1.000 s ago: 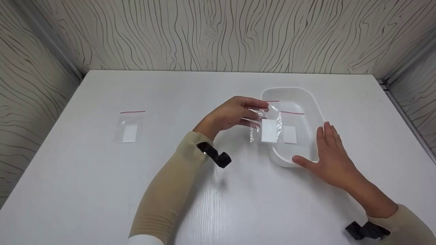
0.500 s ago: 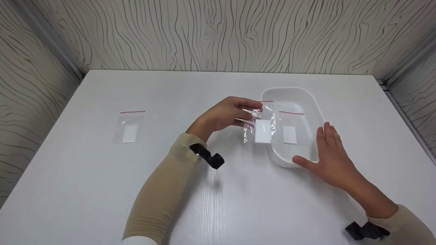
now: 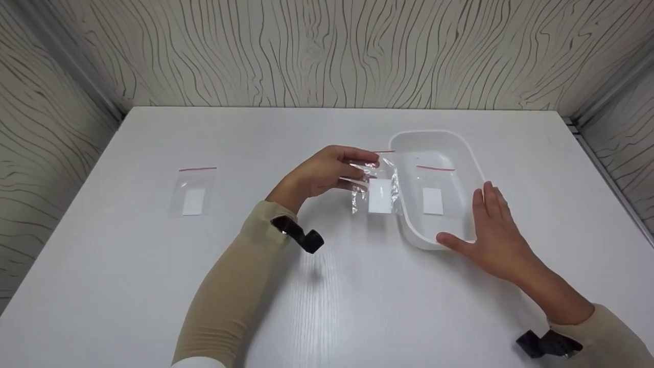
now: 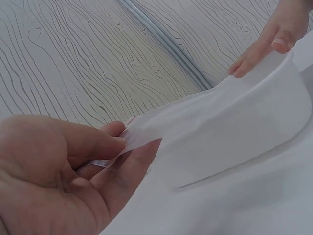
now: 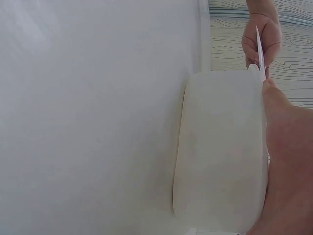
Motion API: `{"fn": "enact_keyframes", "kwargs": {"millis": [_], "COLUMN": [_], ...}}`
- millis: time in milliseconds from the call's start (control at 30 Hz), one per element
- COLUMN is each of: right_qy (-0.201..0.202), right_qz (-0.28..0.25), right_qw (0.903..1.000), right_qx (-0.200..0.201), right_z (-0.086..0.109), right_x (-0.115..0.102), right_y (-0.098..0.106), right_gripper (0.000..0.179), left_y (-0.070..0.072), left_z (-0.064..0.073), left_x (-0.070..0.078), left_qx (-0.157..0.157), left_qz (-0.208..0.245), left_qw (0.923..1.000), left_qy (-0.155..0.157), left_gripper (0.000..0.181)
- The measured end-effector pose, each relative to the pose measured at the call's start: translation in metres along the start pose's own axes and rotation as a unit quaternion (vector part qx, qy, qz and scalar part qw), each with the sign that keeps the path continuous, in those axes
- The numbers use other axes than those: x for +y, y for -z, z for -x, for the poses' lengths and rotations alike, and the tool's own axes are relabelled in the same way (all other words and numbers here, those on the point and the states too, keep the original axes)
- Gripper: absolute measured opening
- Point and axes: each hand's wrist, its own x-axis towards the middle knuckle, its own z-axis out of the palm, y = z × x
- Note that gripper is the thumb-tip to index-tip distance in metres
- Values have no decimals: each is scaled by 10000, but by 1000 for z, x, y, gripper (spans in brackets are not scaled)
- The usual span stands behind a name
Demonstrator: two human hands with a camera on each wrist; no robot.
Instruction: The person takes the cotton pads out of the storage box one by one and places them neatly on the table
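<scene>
My left hand (image 3: 327, 171) pinches a small clear zip bag (image 3: 380, 197) with a red line along its top and a white rectangle on its lower part. This bag is held up just left of a white plastic tub (image 3: 416, 239). In the left wrist view, thumb and fingers (image 4: 93, 142) meet on the bag's edge. My right hand (image 3: 498, 245) rests on the near right corner of the tub, its fingers straight along the right rim and its thumb on the near rim. A second zip bag (image 3: 433, 201) of the same kind lies inside the tub.
Another red-topped zip bag (image 3: 193, 202) lies flat on the left part of the white table (image 3: 127, 286). Behind the table's far edge stands a wood-grain patterned wall (image 3: 311, 56). Similar panels flank both sides.
My left hand has drawn the pinched bag leftward, from over the tub to beside its left rim. My right hand stays on the tub.
</scene>
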Motion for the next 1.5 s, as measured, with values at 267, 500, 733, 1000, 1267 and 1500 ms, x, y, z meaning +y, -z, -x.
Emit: {"fn": "enact_keyframes", "kwargs": {"millis": [267, 500, 733, 1000, 1267, 1500], "right_qy": [-29, -32, -84, -77, -76, -86], "right_qz": [-41, -37, -41, -43, -46, -53], "right_qw": [10000, 10000, 9999, 9999, 9999, 9999], "right_qx": [-29, -49, -81, -76, -57, -44], "right_z": [-1, 0, 2, 2, 2, 3], "right_x": [0, 1, 2, 1, 0, 1], "right_y": [1, 1, 3, 3, 2, 3], "right_gripper": [124, 124, 124, 124, 123, 123], "left_y": [9, 20, 32, 39, 50, 57], "left_z": [5, 13, 19, 24, 30, 33], "left_x": [-2, -5, -6, -6, -8, -15], "left_qx": [75, 236, 338, 371, 529, 780], "left_qz": [7, -99, -73, -231, -381, -583], "left_qw": [10000, 9997, 9994, 9990, 9978, 9949], "left_qy": [12, 54, 79, 58, 109, 270], "left_gripper": [44, 44, 45, 45, 46, 46]}}
